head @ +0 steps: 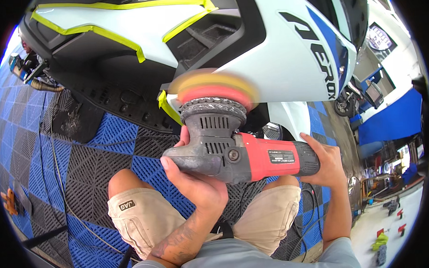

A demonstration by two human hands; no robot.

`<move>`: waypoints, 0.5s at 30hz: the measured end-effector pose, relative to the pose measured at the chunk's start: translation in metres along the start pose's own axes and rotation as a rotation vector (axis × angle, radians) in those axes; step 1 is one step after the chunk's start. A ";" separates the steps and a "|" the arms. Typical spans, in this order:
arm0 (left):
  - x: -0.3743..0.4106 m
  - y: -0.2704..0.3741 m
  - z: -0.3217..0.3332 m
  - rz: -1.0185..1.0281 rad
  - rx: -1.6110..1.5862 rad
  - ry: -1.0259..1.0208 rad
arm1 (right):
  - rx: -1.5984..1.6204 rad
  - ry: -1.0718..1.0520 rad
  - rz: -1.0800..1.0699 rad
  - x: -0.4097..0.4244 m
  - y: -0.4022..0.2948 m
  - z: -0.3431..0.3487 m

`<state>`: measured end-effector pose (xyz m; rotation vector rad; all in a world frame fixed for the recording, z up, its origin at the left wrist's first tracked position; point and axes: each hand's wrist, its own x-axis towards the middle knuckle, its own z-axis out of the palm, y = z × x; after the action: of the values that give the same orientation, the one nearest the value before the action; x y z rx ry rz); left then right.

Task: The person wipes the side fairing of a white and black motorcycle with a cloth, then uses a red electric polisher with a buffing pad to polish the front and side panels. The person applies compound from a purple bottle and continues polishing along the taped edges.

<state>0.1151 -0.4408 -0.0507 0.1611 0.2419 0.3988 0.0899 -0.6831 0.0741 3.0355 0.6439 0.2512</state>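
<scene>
A red and black orbital polisher (236, 154) lies across the view, its head turned away from me. My left hand (198, 180) grips the polisher's black head from below, thumb at its left end. Around the rear of the red body, at the black ribbed end, my right hand (325, 162) is closed. The foam pad (214, 86), yellow and red and blurred as if spinning, is at the lower edge of the scooter's white side panel (279, 64); exact contact cannot be told. Yellow-green masking tape (108, 35) borders another white panel (100, 17) at the upper left.
Interlocking blue and black floor tiles (95, 170) lie below, crossed by cables (62, 182). A black mat (74, 119) is under the scooter's left part. At the left edge stands an orange object (10, 201). Another motorcycle (346, 101) and a cluttered bench (389, 174) are at right.
</scene>
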 end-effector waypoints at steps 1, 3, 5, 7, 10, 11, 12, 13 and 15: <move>-0.005 -0.001 0.003 -0.042 0.018 0.009 | 0.001 0.004 0.022 -0.006 0.001 -0.007; -0.019 -0.004 0.008 -0.062 0.011 -0.108 | -0.025 -0.010 0.069 -0.017 0.007 -0.025; -0.029 -0.003 0.010 -0.201 0.017 -0.180 | -0.002 -0.012 0.138 -0.029 0.013 -0.042; -0.039 -0.002 0.012 -0.269 0.088 -0.341 | 0.013 0.014 0.191 -0.040 0.019 -0.058; -0.047 0.003 0.008 -0.438 0.193 -0.478 | 0.029 0.028 0.258 -0.050 0.023 -0.075; -0.050 0.002 0.008 -0.441 0.142 -0.499 | 0.020 0.046 0.254 -0.050 0.022 -0.077; -0.050 0.000 0.007 -0.398 0.208 -0.444 | 0.058 0.031 0.317 -0.049 0.021 -0.075; -0.048 -0.004 0.006 -0.325 0.218 -0.418 | 0.023 0.015 0.277 -0.046 0.019 -0.072; -0.044 -0.013 0.004 -0.163 0.238 -0.319 | -0.033 -0.021 0.234 -0.036 0.014 -0.060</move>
<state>0.0816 -0.4705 -0.0406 0.4316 -0.0134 0.1765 0.0533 -0.7103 0.1285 3.0741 0.2792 0.2328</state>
